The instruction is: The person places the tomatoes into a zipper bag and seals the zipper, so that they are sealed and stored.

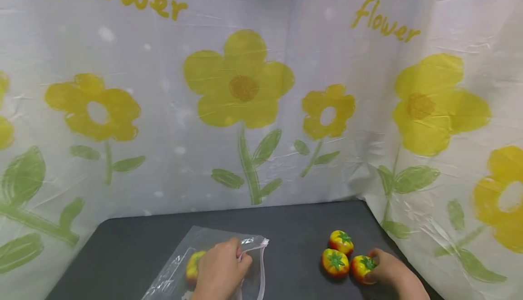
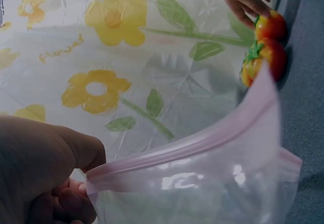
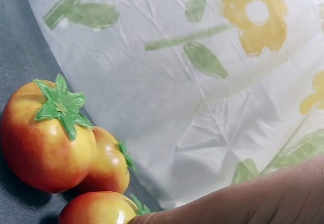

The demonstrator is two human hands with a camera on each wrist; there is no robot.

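Note:
My left hand (image 1: 222, 268) pinches the rim of a clear zip bag (image 1: 171, 270), whose pink-edged mouth (image 2: 197, 148) gapes toward the right in the left wrist view. Inside the bag lies a yellow and red tomato (image 1: 192, 266), partly hidden behind the hand. On the right, my right hand (image 1: 392, 270) holds another tomato (image 1: 357, 266) between thumb and fingers, low at the table. Beside it sit two more tomatoes, a front one (image 1: 334, 263) and a back one (image 1: 341, 241), red and yellow with green star-shaped stem tops. Only the thumb side of the right hand shows in the right wrist view.
A dark grey table (image 1: 286, 232) lies under everything. Behind it and along its right side hangs a pale sheet (image 1: 180, 154) printed with yellow flowers, close to the right hand. The table's right edge (image 1: 384, 227) runs just beyond the tomatoes.

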